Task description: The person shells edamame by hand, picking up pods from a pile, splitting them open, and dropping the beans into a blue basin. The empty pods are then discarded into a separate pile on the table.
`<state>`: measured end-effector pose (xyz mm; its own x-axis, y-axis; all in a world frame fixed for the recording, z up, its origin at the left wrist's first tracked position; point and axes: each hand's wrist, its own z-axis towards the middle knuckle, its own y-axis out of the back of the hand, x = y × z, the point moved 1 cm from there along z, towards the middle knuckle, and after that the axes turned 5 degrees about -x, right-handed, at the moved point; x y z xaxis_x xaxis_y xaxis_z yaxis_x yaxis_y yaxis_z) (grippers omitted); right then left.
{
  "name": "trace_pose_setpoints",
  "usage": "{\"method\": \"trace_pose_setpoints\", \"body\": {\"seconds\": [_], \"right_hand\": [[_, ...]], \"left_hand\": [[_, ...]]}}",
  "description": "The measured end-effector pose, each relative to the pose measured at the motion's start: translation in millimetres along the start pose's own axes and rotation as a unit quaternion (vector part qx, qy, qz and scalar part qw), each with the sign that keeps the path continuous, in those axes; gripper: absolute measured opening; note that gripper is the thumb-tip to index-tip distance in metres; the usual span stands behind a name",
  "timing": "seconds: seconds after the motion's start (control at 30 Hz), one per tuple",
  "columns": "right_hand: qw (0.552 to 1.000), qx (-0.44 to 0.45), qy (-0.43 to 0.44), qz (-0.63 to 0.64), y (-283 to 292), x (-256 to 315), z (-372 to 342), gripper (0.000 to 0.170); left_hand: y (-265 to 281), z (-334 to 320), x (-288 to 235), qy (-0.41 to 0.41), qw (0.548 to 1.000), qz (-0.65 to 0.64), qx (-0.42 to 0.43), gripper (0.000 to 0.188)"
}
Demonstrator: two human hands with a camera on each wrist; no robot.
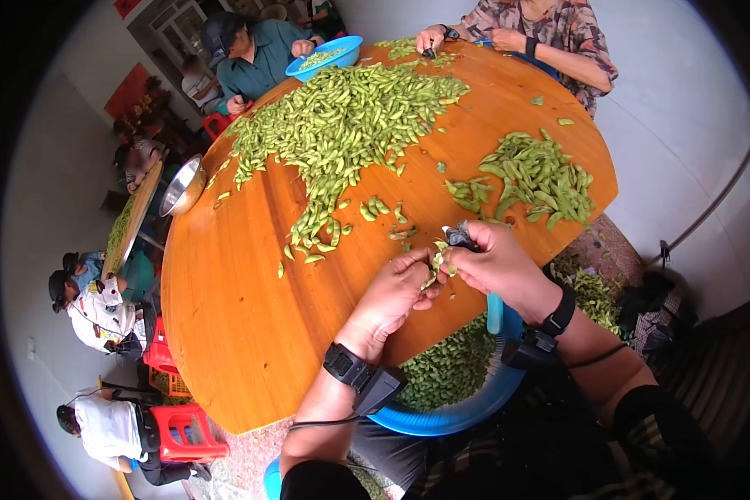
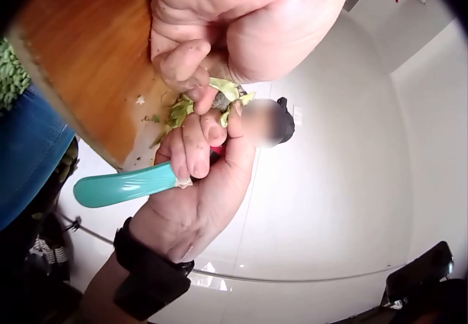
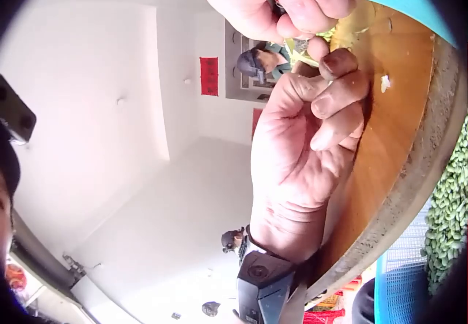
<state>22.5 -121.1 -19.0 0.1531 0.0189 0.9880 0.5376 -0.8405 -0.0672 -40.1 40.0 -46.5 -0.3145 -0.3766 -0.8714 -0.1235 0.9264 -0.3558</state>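
Note:
My left hand (image 1: 396,292) pinches a green soybean pod (image 1: 430,282) at the table's near edge, thumb against fingers. Right against it, my right hand (image 1: 504,262) curls round a tool with a curved teal handle (image 2: 124,187), which sticks out past the little finger. The tool's working end is hidden in the fingers. Something black (image 1: 461,237) sits by the right thumb. Split pod pieces (image 2: 225,89) show between the two hands in the left wrist view. Below the hands, a blue basket (image 1: 508,375) holds many shelled green beans (image 1: 446,367).
A large pod heap (image 1: 350,117) covers the far part of the wooden table (image 1: 242,308); a smaller pile (image 1: 546,179) lies at right. Two people sit opposite, near a blue basin (image 1: 350,52). A metal bowl (image 1: 183,187) is at the left edge. Red stools (image 1: 187,433) stand beyond.

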Motion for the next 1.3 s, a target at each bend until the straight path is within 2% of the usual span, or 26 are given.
{"method": "trace_pose_setpoints", "body": {"seconds": [0.17,0.27,0.3,0.33,0.4,0.47,0.53,0.57,0.6,0.67,0.73,0.8,0.87,0.93,0.97,1.03,1.13,1.17,1.2,1.27,1.3], "right_hand": [[1.000,-0.011,0.015,-0.012,3.2,1.3,2.5,0.012],[0.999,-0.032,0.004,-0.005,9.3,4.6,0.5,0.011],[0.998,-0.061,0.024,-0.010,20.2,4.6,3.6,0.011],[0.995,-0.091,0.045,-0.015,31.8,6.0,8.4,0.010],[0.971,-0.139,0.147,-0.127,60.9,-4.5,27.8,0.014],[0.942,-0.161,0.193,-0.221,87.3,-6.6,33.0,0.013],[0.940,-0.157,0.181,-0.242,106.2,-12.8,34.5,0.013],[0.937,-0.154,0.167,-0.264,110.1,-15.4,35.6,0.013],[0.939,-0.154,0.168,-0.259,108.3,-17.4,34.7,0.013],[0.927,-0.125,0.242,-0.259,102.2,-22.3,28.1,0.012],[0.941,-0.099,0.220,-0.236,101.8,-25.5,29.0,0.013],[0.964,-0.078,0.148,-0.208,99.8,-21.9,26.9,0.013],[0.971,-0.075,0.124,-0.190,98.4,-16.6,23.4,0.014],[0.977,-0.072,0.103,-0.172,99.3,-15.1,24.1,0.014],[0.982,-0.069,0.083,-0.155,101.0,-16.7,25.0,0.013],[0.986,-0.069,0.065,-0.135,102.5,-19.8,26.2,0.013],[0.988,-0.067,0.068,-0.124,104.2,-21.3,27.5,0.013],[0.988,-0.066,0.066,-0.123,104.5,-21.3,27.4,0.014],[0.988,-0.064,0.063,-0.122,104.3,-21.6,27.2,0.014],[0.989,-0.063,0.065,-0.120,104.2,-21.6,27.5,0.015],[0.989,-0.063,0.066,-0.119,104.1,-21.7,27.2,0.015]], "left_hand": [[-0.3,-1.8,-5.0,-0.004,1.000,0.011,0.018,0.019],[0.2,-3.5,-2.1,-0.017,0.996,0.082,0.043,0.021],[-1.7,-8.9,-3.6,-0.064,0.981,0.180,0.017,0.023],[-4.7,-14.6,-5.9,-0.111,0.955,0.276,-0.009,0.025],[-17.5,-32.3,1.4,-0.258,0.885,0.386,0.023,0.028],[-36.0,-60.0,10.1,-0.225,0.859,0.460,0.028,0.026],[-42.4,-78.0,20.5,-0.257,0.765,0.590,0.017,0.024],[-40.8,-83.1,26.3,-0.233,0.748,0.621,0.015,0.025],[-44.0,-88.7,24.3,-0.231,0.745,0.625,0.014,0.025],[-55.5,-101.6,12.8,-0.255,0.762,0.595,-0.008,0.025],[-53.8,-95.3,-1.9,-0.273,0.772,0.574,-0.019,0.021],[-43.3,-72.6,-16.0,-0.228,0.773,0.573,-0.147,0.013],[-29.5,-39.2,-25.3,-0.240,0.755,0.563,-0.237,0.011],[-11.3,-8.3,-28.6,-0.255,0.716,0.591,-0.270,0.010],[-1.9,7.1,-29.8,-0.257,0.714,0.593,-0.270,0.010],[11.9,32.2,-33.5,-0.342,0.643,0.610,-0.314,0.015],[23.4,54.5,-33.9,-0.304,0.659,0.622,-0.294,0.017],[28.9,62.3,-30.6,-0.320,0.622,0.654,-0.288,0.017],[26.7,63.5,-32.5,-0.320,0.621,0.655,-0.288,0.017],[23.6,65.2,-34.4,-0.259,0.665,0.642,-0.280,0.019],[18.4,61.0,-36.6,-0.258,0.665,0.642,-0.280,0.019]]}}
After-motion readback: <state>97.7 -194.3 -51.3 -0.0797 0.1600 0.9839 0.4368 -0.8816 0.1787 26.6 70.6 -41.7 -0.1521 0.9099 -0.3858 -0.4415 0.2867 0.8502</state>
